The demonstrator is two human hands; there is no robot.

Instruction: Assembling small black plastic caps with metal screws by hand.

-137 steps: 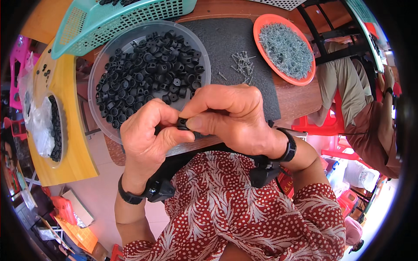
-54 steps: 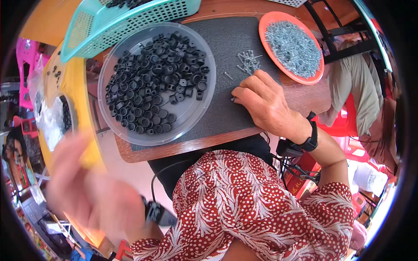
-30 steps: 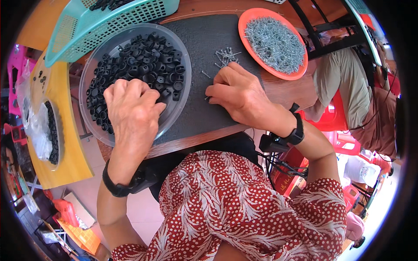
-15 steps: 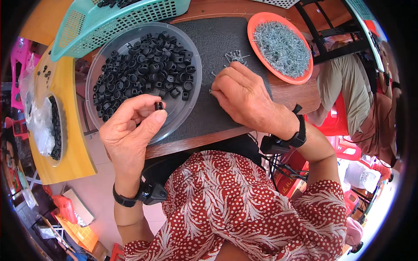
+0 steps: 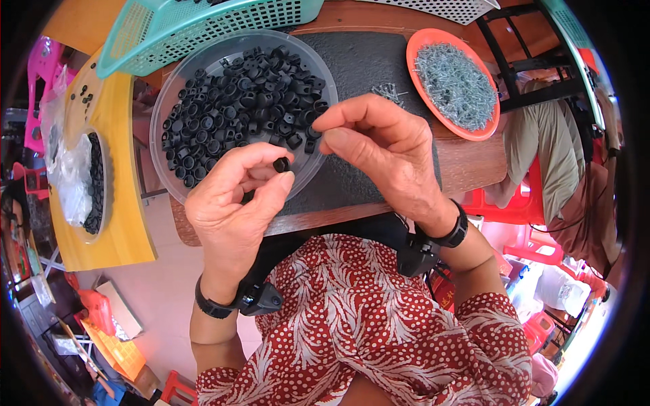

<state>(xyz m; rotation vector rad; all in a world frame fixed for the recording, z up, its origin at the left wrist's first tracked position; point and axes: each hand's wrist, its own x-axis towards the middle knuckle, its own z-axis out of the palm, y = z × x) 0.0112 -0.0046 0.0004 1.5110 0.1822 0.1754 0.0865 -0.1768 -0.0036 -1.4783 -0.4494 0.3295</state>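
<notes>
My left hand (image 5: 233,196) is closed in a pinch, holding a small black plastic cap (image 5: 282,164) between thumb and forefinger. Another dark piece (image 5: 248,196) shows below, against its curled fingers. To the right, my right hand (image 5: 396,152) has thumb and forefinger drawn together at the right rim of the clear round tub (image 5: 160,145). Whatever lies between those fingertips is too small to make out. Many black caps (image 5: 233,101) like the held one fill the tub. Beyond my right hand, a few loose screws (image 5: 389,93) lie on the dark mat (image 5: 352,64).
An orange-red plate (image 5: 414,64) heaped with screws (image 5: 457,84) stands at the far right. Behind the tub is a teal basket (image 5: 223,34). A yellow table (image 5: 122,223) with a bagged tub (image 5: 74,183) is at left. Another person's legs (image 5: 542,135) show at right.
My right hand has moved left from beside the loose screws to the tub's rim. The cap in my left hand has tilted. The whole view has shifted slightly.
</notes>
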